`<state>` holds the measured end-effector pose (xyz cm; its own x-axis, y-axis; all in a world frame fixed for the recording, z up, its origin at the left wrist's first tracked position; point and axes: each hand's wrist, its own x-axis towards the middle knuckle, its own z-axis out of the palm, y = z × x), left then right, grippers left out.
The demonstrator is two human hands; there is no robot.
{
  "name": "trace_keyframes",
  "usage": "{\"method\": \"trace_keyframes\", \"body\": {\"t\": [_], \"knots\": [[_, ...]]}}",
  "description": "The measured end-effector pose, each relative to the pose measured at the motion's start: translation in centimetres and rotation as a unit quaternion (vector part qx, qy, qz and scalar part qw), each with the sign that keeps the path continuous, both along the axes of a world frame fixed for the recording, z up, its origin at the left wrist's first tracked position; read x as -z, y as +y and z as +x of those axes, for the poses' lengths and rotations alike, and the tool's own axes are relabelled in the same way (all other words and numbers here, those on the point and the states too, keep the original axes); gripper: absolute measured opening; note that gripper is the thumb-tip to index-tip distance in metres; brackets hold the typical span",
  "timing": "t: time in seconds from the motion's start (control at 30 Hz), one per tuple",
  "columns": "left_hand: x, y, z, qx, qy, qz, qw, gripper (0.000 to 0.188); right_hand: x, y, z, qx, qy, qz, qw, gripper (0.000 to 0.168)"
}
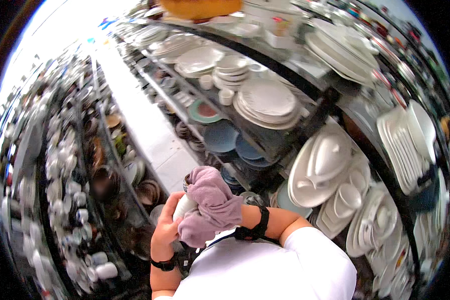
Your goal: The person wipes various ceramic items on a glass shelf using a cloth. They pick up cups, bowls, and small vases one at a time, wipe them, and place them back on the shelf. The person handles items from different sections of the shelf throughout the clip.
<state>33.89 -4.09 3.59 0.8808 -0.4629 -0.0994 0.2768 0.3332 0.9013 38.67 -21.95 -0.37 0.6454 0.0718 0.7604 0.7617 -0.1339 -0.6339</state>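
A white ceramic vessel (185, 207) with a dark patterned rim is held in front of my chest. My left hand (168, 221) grips it from the left, fingers and thumb around its side. A mauve cloth (212, 204) is bunched against the vessel's right side and covers my right hand, whose fingers are hidden; only the wrist with a black band shows. The cloth is wrapped over that hand and pressed to the vessel. What kind of vessel it is, a cup or a small jar, I cannot tell.
Shelves on the right hold stacked white plates (268, 97), oval white dishes (318, 168) and blue plates (220, 135). Shelves on the left carry many small cups and brown bowls (148, 191). A pale tiled aisle (150, 127) runs ahead between them.
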Motion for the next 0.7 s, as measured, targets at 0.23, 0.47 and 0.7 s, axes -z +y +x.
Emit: {"method": "trace_keyframes", "body": {"t": [0.23, 0.47, 0.7], "knots": [[-2.2, -5.7, 4.8, 0.187, -0.031, 0.013, 0.982, 0.105, -5.3, -8.5, -3.5, 0.073, 0.195, -0.012, 0.978, 0.038], [0.0, -6.5, 7.5, 0.204, -0.071, -0.027, 0.976, 0.102, -3.8, -7.6, -3.2, 0.164, 0.138, 0.055, 0.975, 0.049], [0.8, -1.7, 6.5, 0.148, -0.046, 0.015, 0.988, 0.064, -0.3, -5.2, -2.5, 0.051, 0.187, -0.094, 0.976, 0.046]]}}
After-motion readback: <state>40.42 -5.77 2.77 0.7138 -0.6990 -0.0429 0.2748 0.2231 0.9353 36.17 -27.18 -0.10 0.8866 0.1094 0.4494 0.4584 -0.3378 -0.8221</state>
